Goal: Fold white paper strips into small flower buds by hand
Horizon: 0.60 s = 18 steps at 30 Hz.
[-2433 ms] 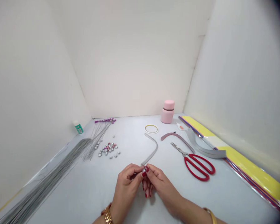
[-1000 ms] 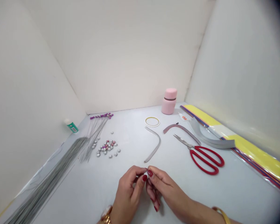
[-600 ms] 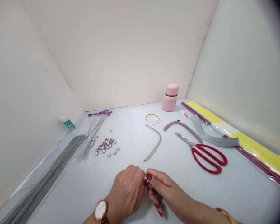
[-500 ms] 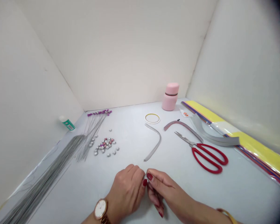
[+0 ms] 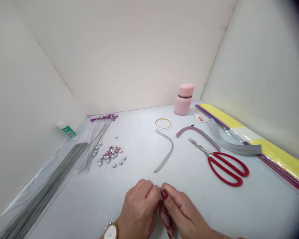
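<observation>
My left hand (image 5: 141, 205) and my right hand (image 5: 178, 205) meet at the fingertips above the near part of the table. Both are closed in a pinch. A glint of a small silvery piece (image 5: 161, 193) shows between them; the fingers cover most of it, so its shape is hidden. Just beyond lies a bent silver-grey paper strip (image 5: 168, 152). To the left is a loose pile of small folded paper stars (image 5: 112, 152), silver, pink and purple.
Red-handled scissors (image 5: 219, 162) lie right, near a pinkish strip (image 5: 201, 132), wide grey strips (image 5: 235, 147) and yellow packs (image 5: 219, 114). Farther back are a tape roll (image 5: 163, 128), a pink flask (image 5: 183, 103) and a white tube (image 5: 199, 118). Left: wires (image 5: 49, 181), purple star-tipped stems (image 5: 103, 118), green-white bottle (image 5: 68, 130).
The camera view has shifted slightly. Both hands stay together, with the fingertips pressed closer around the silvery piece, and less of it shows now.
</observation>
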Available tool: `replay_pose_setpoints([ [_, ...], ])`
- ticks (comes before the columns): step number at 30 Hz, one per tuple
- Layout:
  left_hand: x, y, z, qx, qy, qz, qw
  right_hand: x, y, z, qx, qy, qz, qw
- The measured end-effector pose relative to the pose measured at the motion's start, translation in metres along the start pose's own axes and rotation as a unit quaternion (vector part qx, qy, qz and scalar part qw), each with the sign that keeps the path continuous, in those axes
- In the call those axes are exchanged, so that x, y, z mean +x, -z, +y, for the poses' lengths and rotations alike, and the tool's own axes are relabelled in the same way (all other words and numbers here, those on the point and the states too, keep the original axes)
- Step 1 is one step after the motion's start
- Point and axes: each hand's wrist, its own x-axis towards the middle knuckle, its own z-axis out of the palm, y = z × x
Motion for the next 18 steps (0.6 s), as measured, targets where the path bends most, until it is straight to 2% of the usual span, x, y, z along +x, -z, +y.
replay_pose_setpoints([
  [5, 0.0015, 0.0025, -0.0028, -0.034, 0.031, -0.039, 0.998, 0.0015, 0.0033, -0.0017, -0.018, -0.004, -0.011, 1.0],
  [10, -0.0008, 0.0059, -0.0022, -0.057, 0.038, -0.043, 0.997, 0.0016, 0.0066, -0.0009, -0.022, -0.003, -0.04, 0.999],
  [14, -0.0021, 0.0021, 0.0024, -0.097, 0.059, -0.048, 0.992, 0.001, 0.0022, 0.0025, -0.024, 0.022, -0.031, 0.999],
  [18, -0.0007, 0.0001, 0.0051, -0.135, 0.103, -0.057, 0.984, 0.001, 0.0009, 0.0031, -0.009, 0.012, -0.022, 1.0],
])
